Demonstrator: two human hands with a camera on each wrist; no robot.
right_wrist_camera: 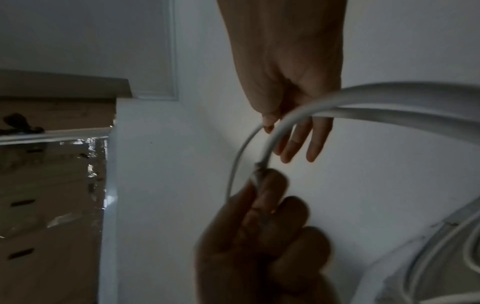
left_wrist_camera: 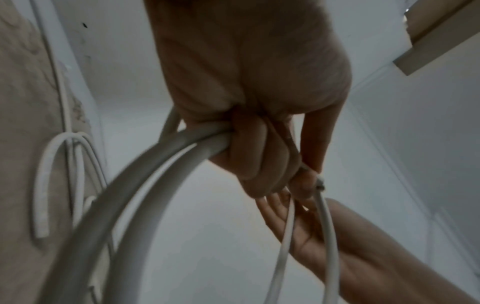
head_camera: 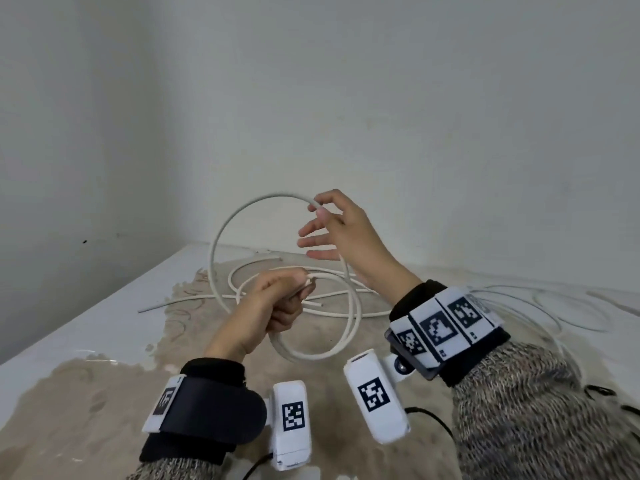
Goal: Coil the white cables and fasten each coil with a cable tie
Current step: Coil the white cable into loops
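A white cable rises in a wide loop above the table. My left hand grips the gathered turns in a fist, and finished loops hang below it. In the left wrist view two strands leave the curled fingers, and a cable end sticks out by the thumb. My right hand is higher and farther back. It pinches the loop between thumb and forefinger while the other fingers stretch out straight. The right wrist view shows that pinch on the cable, with the left hand below.
More loose white cables lie on a beige patterned cloth over the white table. Thin clear strands spread at the right, with small dark looped things by my right sleeve. A wall stands close behind.
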